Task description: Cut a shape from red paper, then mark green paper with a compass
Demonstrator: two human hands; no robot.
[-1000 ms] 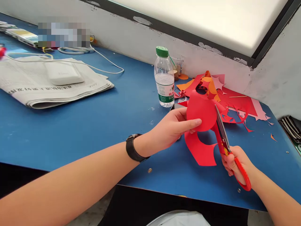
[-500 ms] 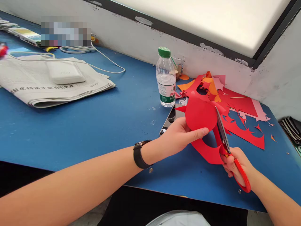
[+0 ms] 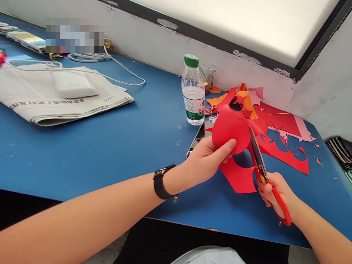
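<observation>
My left hand (image 3: 209, 157) pinches a sheet of red paper (image 3: 229, 128), thumb on top and the other fingers mostly hidden beneath. The sheet has a rounded, partly cut outline, and a curved strip (image 3: 239, 179) of the same red hangs below it. My right hand (image 3: 277, 194) is closed round the red handles of a pair of scissors (image 3: 258, 154). The blades point up and away from me along the right edge of the rounded paper. Under the paper, a phone (image 3: 200, 137) is partly covered.
Behind the paper stands a water bottle (image 3: 193, 91) with a green cap. Red, pink and orange paper scraps (image 3: 286, 154) lie at the right by the wall. A folded newspaper (image 3: 66, 113) bears a white box-like device (image 3: 75, 84), and a white cable (image 3: 123, 68) trails across the blue table (image 3: 110, 154).
My left hand has shifted slightly left and turned the red paper a little. The scissors have moved slightly left with my right hand, and the strip hangs at a changed angle.
</observation>
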